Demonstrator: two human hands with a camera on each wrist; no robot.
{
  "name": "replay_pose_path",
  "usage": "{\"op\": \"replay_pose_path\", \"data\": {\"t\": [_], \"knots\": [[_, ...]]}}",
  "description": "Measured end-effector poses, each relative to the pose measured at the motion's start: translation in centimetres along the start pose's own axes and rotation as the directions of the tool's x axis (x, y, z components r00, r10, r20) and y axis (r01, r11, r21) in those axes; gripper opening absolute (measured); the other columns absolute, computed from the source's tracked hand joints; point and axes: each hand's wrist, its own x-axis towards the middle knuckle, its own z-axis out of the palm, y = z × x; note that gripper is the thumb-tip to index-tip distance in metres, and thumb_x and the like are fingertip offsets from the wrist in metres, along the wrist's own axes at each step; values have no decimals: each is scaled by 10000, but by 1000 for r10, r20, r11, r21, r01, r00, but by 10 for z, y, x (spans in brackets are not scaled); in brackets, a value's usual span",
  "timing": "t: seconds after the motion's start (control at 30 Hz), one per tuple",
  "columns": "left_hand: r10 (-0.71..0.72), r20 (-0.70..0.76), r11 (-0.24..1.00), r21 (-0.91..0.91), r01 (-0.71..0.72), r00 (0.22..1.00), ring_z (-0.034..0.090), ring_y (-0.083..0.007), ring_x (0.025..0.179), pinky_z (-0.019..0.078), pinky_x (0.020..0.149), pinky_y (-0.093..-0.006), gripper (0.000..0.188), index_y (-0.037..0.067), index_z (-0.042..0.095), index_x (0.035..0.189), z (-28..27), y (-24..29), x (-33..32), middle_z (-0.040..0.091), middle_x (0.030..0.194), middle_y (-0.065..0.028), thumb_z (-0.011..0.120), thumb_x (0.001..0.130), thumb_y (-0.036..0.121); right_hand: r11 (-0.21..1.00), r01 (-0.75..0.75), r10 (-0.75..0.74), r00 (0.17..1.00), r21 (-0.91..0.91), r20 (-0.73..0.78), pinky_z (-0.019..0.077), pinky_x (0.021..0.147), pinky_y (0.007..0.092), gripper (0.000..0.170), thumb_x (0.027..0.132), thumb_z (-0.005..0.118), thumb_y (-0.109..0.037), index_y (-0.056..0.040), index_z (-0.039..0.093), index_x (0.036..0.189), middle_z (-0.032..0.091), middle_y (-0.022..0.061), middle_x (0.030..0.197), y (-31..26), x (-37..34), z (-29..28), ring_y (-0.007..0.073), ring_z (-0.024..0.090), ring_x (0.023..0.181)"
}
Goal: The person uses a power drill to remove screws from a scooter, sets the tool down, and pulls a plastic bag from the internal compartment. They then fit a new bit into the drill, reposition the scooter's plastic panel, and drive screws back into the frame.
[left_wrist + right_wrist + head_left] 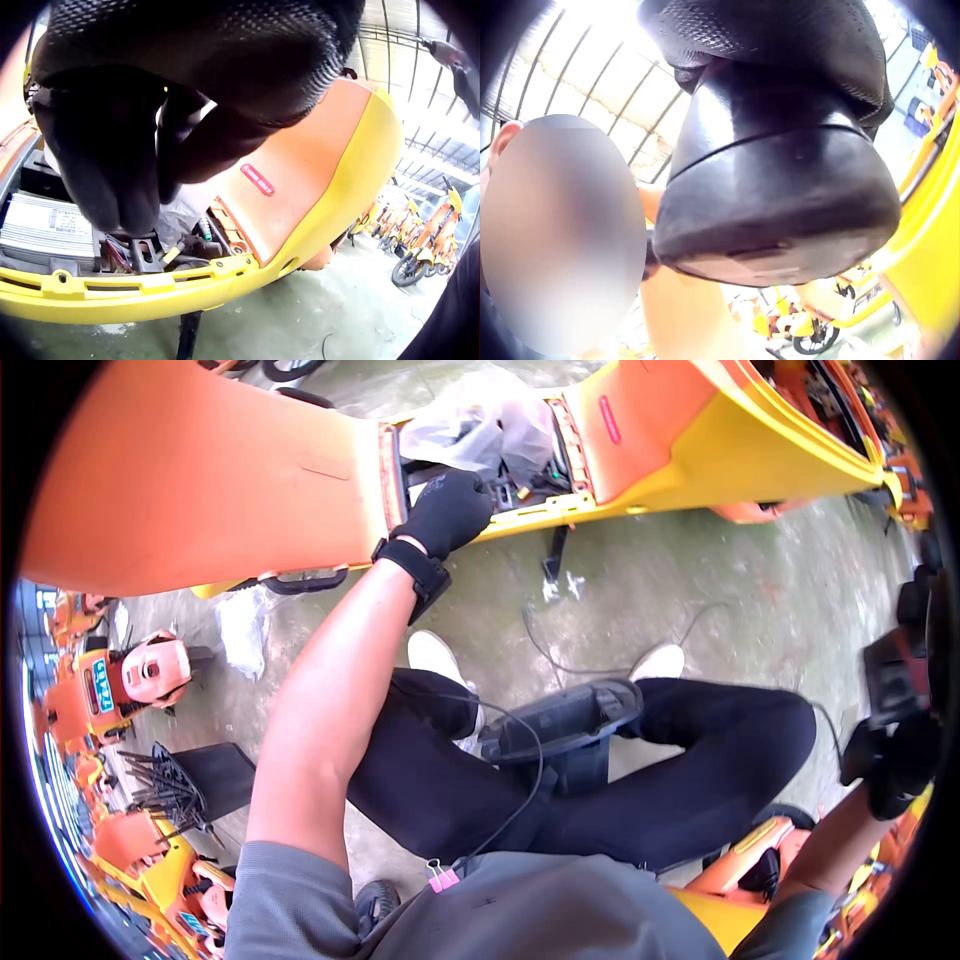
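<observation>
My left hand (445, 515), in a black glove, is over the open compartment of an orange and yellow scooter body (210, 480). In the left wrist view its fingers (97, 165) bend down above the compartment, close to a silver box (49, 232) and wiring; I cannot tell whether they pinch anything. A clear plastic bag (480, 425) lies over the compartment just beyond this hand. Out at the far right, my gloved right hand (890, 760) grips a power drill (895, 670). Its wide black base (780, 202) fills the right wrist view.
A black plastic tray (560, 725) sits between the person's legs, with a thin cable nearby. Dark bolts (170, 785) spill from a black holder (215, 780) at left. A carry handle (305, 582) juts from the body's near side. More orange scooters (427, 240) stand around.
</observation>
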Motion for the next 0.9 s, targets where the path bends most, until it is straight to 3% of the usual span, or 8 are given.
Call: {"op": "replay_pose_path", "data": {"t": [0.03,0.1,0.13,0.17,0.23,0.47,0.67,0.9], "knots": [[-65,-102,998,-19,63,993,630,-379,810,483,750,-451,244,19,671,814,-8,10,-3,649,837,-227,526,821,215,899,163,62,871,-406,487,517,722,317,400,870,534,-254,71,542,1104,621,167,1052,10,1,10,216,619,830],[-110,-296,994,-49,100,949,651,-282,782,489,738,-374,286,17,673,931,-26,16,3,670,822,-170,554,851,265,936,135,-2,926,-325,378,512,875,314,385,959,460,-196,48,510,1253,600,144,1162,45,8,-48,223,634,963],[-139,-346,989,-94,113,928,656,-261,774,491,726,-361,280,25,676,967,-37,17,7,680,834,-150,544,848,241,655,335,-131,933,-677,336,526,813,318,433,930,502,-182,80,459,1272,592,174,1147,59,9,-31,217,632,910],[-80,-435,993,-113,34,897,653,-230,758,492,716,-347,272,25,680,987,-40,7,18,687,825,-131,532,837,196,864,14,236,873,-504,427,524,736,299,487,882,561,-172,108,438,1261,589,197,1122,60,3,-5,177,617,842],[-96,-421,983,-185,19,902,646,-199,753,493,720,-325,282,18,680,1005,-48,-3,36,689,815,-117,514,822,154,910,-221,362,838,-352,409,508,668,285,514,840,599,-157,117,439,1245,594,191,1089,88,8,-8,159,596,771],[-127,-88,982,-151,113,988,637,-184,779,482,746,-305,258,17,695,959,-18,-32,94,696,829,-114,522,769,46,825,-431,540,792,-366,285,498,671,283,513,764,640,-74,71,487,1233,613,157,1032,131,19,-28,176,603,757],[-100,-163,987,109,119,982,666,-251,798,494,751,-323,240,35,679,1007,11,-36,108,699,868,-142,568,830,153,757,-402,588,762,-515,270,497,663,275,550,734,673,-131,43,506,1228,607,135,1027,136,21,-35,168,607,788],[-47,-569,992,-125,-30,821,655,-220,684,498,669,-322,289,14,647,961,-12,29,91,678,781,-134,616,853,280,699,-346,633,707,-626,316,496,677,282,520,737,678,-110,9,530,1221,611,114,1033,146,27,-29,171,606,807]]}}
